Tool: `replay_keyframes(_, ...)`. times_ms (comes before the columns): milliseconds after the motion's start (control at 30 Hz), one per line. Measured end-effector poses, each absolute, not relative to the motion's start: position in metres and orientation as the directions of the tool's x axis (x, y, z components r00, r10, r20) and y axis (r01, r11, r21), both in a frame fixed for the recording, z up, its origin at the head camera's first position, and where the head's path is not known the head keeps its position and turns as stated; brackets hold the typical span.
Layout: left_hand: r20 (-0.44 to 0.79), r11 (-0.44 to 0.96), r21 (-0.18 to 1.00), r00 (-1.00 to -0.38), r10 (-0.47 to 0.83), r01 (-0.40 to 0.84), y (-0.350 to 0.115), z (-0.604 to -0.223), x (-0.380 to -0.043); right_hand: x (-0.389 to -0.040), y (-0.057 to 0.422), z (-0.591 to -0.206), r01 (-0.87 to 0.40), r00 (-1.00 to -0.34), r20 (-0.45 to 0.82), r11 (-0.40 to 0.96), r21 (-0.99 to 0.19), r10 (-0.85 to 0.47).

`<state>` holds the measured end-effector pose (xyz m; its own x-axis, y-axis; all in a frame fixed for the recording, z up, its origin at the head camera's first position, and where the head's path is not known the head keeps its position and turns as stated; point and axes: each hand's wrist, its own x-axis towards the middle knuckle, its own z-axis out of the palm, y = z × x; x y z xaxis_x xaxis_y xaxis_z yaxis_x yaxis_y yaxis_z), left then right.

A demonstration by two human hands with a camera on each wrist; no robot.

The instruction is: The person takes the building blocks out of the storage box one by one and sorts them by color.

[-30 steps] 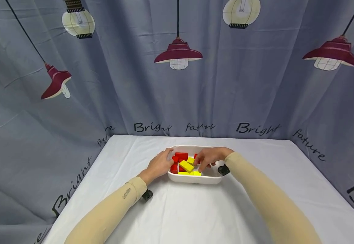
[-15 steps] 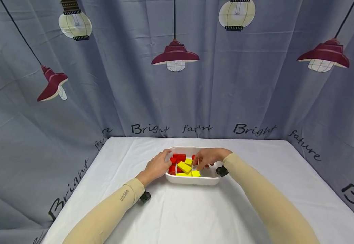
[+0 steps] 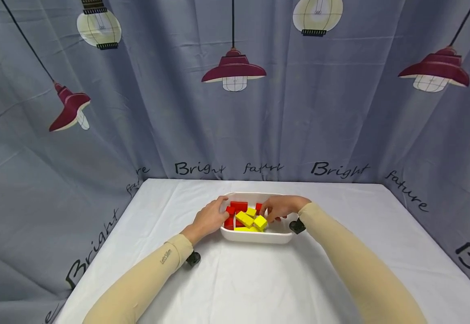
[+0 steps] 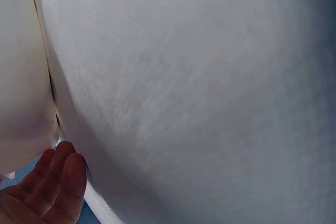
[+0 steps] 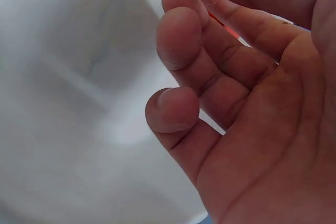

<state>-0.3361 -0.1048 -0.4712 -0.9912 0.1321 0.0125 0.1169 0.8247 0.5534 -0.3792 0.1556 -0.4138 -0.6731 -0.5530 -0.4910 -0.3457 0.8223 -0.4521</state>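
A white plastic box [image 3: 255,237] holds several red and yellow blocks, most of them heaped in its left half. My left hand [image 3: 210,219] grips the box's left end, the thumb over the rim and the fingers [image 4: 68,182] down along the outer wall. Inside the box, my right hand [image 3: 282,207] pinches a yellow block [image 3: 260,223] near its fingertips; the block is tilted above the others. In the right wrist view the thumb and index finger come together beside a bit of yellow, and the other fingers [image 5: 178,38] curl loosely with nothing in them.
A red block [image 3: 239,206] lies by the back wall of the box, and another yellow block [image 3: 245,219] rests on the heap. Under the box is a white-covered table [image 3: 251,288]. Behind it hangs a grey curtain [image 3: 158,112] printed with lamps.
The yellow block by my right fingertips has risen and tipped; it lay low at the front of the heap before. My left hand keeps its place on the box.
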Motion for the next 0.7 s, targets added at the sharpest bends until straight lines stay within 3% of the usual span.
replay_keyframes(700,0.002,0.818,0.563,-0.991,0.137,0.114,-0.1065,-0.4721,-0.3401,-0.3877,0.1535,-0.4163,-0.316,-0.685,-0.519,0.851,-0.420,-0.511)
